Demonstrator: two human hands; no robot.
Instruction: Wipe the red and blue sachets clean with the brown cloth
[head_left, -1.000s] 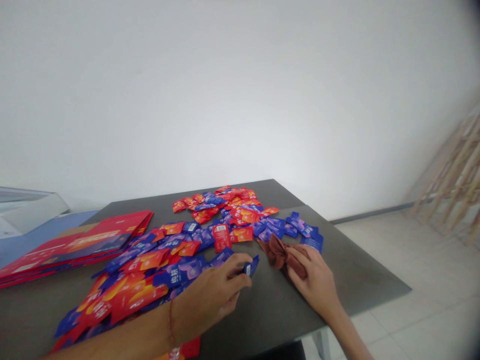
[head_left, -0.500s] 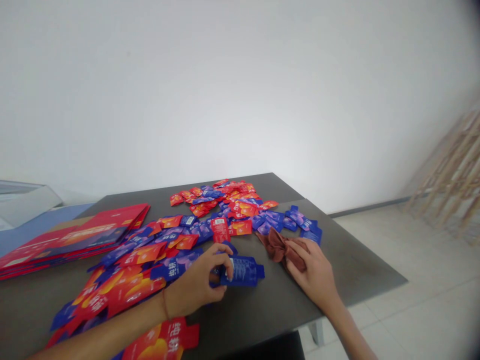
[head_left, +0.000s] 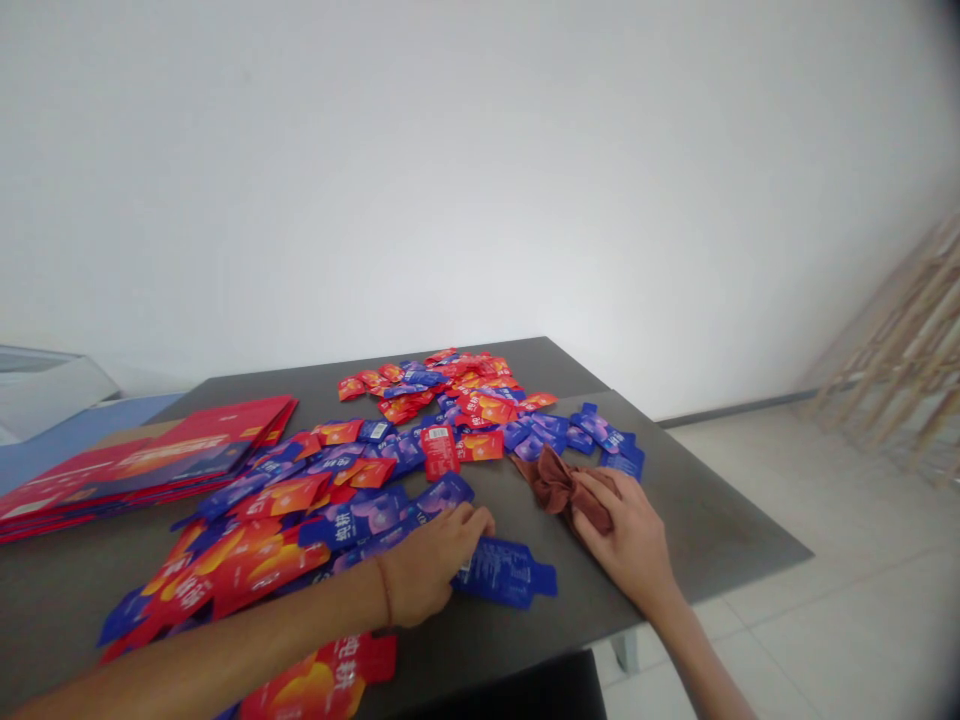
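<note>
Head view: crumpled brown cloth (head_left: pixel 559 482), right hand (head_left: pixel 622 535)

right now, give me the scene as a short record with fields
left hand: over one end of a blue pouch, grip hidden
right hand: fingers around a bunched brown cloth
loose items: red and blue pouches, heaped and overlapping
left side: stacked flat red packaging
surface: dark table
behind: white wall
far right: wooden slats
</note>
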